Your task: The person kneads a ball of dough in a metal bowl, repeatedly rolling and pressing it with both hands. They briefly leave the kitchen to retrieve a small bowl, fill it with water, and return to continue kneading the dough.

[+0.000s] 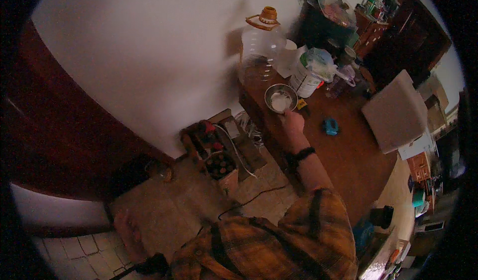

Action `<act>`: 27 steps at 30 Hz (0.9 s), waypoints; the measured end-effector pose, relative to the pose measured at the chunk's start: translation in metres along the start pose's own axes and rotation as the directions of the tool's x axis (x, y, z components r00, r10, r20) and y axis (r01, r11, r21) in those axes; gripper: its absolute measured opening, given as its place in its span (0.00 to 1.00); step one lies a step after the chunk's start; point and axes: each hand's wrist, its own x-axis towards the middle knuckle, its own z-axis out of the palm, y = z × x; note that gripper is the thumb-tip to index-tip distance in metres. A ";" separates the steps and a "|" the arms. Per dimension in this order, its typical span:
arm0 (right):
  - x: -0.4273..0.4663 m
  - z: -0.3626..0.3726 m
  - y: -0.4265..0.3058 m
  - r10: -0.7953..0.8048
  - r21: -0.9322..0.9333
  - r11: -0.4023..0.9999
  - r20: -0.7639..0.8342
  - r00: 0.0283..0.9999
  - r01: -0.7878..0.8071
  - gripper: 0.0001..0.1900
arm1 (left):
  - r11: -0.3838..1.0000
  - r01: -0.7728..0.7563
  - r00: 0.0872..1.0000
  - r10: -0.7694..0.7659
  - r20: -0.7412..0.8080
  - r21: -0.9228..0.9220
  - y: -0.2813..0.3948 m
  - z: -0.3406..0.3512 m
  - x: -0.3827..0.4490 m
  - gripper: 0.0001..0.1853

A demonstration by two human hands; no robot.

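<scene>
My right hand (pixel 294 125) holds the near rim of a small round metal bowl (pixel 281 98) with whitish contents, at the left side of a brown wooden table (pixel 336 160). A small yellow packet (pixel 302 104) lies beside the bowl. Behind it stands a white labelled container (pixel 304 82) topped with a plastic bag. A blue ring-shaped object, perhaps a tape roll (pixel 331 126), lies to the right. My left hand (pixel 129 226) hangs low at the left over the floor, dim and blurred; whether it holds anything is unclear.
A large clear plastic jug (pixel 261 48) with an orange cap stands at the wall. A cardboard box (pixel 397 112) is on the table's right. Boxes of bottles (pixel 221 166) and cables (pixel 246 125) are on the floor left of the table. A dark cable (pixel 254 199) crosses the floor.
</scene>
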 end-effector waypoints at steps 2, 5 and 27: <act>-0.017 -0.007 -0.007 -0.155 -0.059 0.987 -0.087 0.984 0.150 0.09 | 0.978 -0.051 0.976 0.092 0.196 -0.202 0.001 0.005 -0.012 0.08; -0.042 -0.025 -0.039 -0.235 -0.067 0.970 -0.051 0.971 0.232 0.11 | 0.964 -0.033 0.999 0.033 -0.004 -0.262 0.006 0.008 -0.038 0.11; -0.409 -0.096 -0.721 -0.904 0.970 -0.007 0.098 -0.417 0.243 0.13 | 0.973 -0.171 0.815 0.051 -0.577 -0.156 0.042 -0.424 -0.278 0.19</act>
